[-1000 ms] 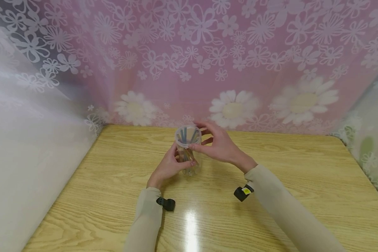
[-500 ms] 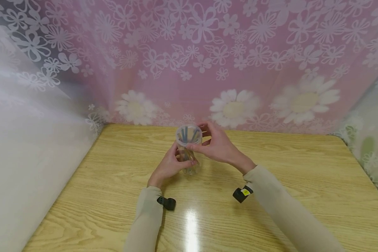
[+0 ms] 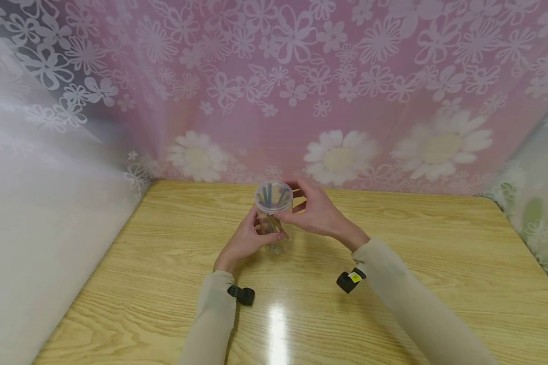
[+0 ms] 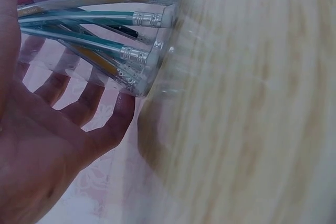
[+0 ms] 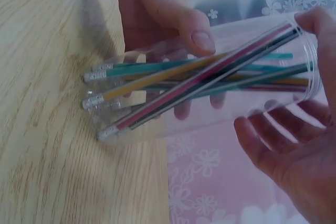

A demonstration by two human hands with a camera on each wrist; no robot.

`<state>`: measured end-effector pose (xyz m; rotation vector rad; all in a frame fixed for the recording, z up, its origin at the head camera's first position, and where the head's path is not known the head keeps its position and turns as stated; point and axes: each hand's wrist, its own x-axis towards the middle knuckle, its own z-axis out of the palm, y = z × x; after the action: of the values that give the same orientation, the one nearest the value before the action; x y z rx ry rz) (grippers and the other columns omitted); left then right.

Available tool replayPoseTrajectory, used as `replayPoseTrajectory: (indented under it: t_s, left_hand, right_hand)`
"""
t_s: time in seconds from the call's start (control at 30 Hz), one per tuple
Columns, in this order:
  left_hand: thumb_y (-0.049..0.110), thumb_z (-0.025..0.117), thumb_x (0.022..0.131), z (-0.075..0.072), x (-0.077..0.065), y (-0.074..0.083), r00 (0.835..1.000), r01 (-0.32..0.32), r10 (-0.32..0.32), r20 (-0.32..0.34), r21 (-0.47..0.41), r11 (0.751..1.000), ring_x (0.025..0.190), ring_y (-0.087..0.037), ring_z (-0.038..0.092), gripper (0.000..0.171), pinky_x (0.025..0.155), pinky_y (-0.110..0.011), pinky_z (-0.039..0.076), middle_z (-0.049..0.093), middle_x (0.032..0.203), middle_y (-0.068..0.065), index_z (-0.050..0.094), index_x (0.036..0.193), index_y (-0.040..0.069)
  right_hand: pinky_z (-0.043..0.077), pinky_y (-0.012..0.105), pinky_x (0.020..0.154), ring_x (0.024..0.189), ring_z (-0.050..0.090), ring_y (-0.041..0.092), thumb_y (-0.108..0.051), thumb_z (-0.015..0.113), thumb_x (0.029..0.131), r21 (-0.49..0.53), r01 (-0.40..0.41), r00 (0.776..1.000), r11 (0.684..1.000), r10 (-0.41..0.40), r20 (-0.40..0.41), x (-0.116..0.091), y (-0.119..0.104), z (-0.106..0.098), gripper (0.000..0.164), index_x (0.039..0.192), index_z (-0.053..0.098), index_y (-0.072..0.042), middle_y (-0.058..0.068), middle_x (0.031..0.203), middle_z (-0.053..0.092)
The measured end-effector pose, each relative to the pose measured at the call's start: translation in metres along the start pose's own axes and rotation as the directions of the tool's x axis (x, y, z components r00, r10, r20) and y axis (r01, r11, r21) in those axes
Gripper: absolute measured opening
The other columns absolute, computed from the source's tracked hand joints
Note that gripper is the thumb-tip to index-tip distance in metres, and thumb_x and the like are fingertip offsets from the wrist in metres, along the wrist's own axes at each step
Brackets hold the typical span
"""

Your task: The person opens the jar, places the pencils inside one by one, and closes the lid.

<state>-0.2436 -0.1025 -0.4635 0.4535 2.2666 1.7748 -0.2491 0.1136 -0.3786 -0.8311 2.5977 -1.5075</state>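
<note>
A clear plastic jar (image 3: pixel 261 219) stands upright on the table, with several pencils (image 5: pixel 157 83) leaning inside it. Their silvery eraser ends (image 4: pixel 147 19) point down to the jar's base, and the colours include teal, yellow, dark red and black. My left hand (image 3: pixel 244 240) grips the jar's lower body, thumb across the near side and fingers round the far side. At the top, my right hand (image 3: pixel 318 210) holds the ringed rim (image 3: pixel 267 209) between thumb and fingers. Whether a clear lid covers the top, I cannot tell.
The wood-grain table (image 3: pixel 164 243) ends just behind the jar at a pink flowered curtain (image 3: pixel 255 126). A pale sheet (image 3: pixel 50 228) hangs along the left side, and another flowered one (image 3: pixel 536 213) on the right. A black camera (image 3: pixel 348 281) sits at the right wrist.
My right thumb and fingers have shifted slightly round the jar's rim, and the right wrist has moved a little left. The left hand and jar stay nearly in place.
</note>
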Motion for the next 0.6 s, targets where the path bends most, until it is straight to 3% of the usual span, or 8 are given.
replayPoseTrajectory:
  t_s: [0.23, 0.37, 0.6]
  left_hand:
    - [0.027, 0.083, 0.088, 0.0001, -0.0002, -0.0001, 1.0, 0.0, 0.0, 0.0, 0.006, 1.0, 0.136, -0.03, 0.054, 0.086, 0.109, -0.056, 0.047, 0.048, 0.151, 0.005, 0.032, 0.154, 0.046]
    - [0.027, 0.083, 0.088, -0.0001, 0.0001, -0.0008, 1.0, -0.009, 0.009, -0.004, 0.022, 1.0, 0.137, -0.03, 0.051, 0.088, 0.11, -0.056, 0.045, 0.047, 0.152, 0.007, 0.03, 0.157, 0.043]
    - [0.027, 0.083, 0.088, 0.0, 0.0006, -0.001, 1.0, -0.016, 0.016, -0.003, 0.022, 1.0, 0.136, -0.028, 0.052, 0.084, 0.109, -0.056, 0.046, 0.048, 0.151, 0.007, 0.033, 0.152, 0.048]
  right_hand:
    - [0.061, 0.035, 0.084, 0.114, 0.062, 0.026, -0.032, 0.084, 0.086, 0.0, -0.045, 0.999, 0.999, 0.045, -0.02, -0.0018, -0.0042, 0.0029, 0.078, 0.148, 0.041, -0.013, 0.008, 0.131, 0.057]
    - [0.061, 0.038, 0.085, 0.117, 0.062, 0.029, -0.03, 0.083, 0.087, 0.005, -0.037, 0.999, 0.999, 0.037, 0.008, -0.0008, -0.0035, 0.0002, 0.082, 0.153, 0.038, -0.017, 0.01, 0.134, 0.057]
    - [0.06, 0.046, 0.087, 0.121, 0.06, 0.033, -0.025, 0.082, 0.088, 0.031, 0.011, 0.998, 0.999, -0.012, 0.056, 0.0043, 0.0005, -0.0047, 0.077, 0.154, 0.043, -0.018, 0.011, 0.142, 0.055]
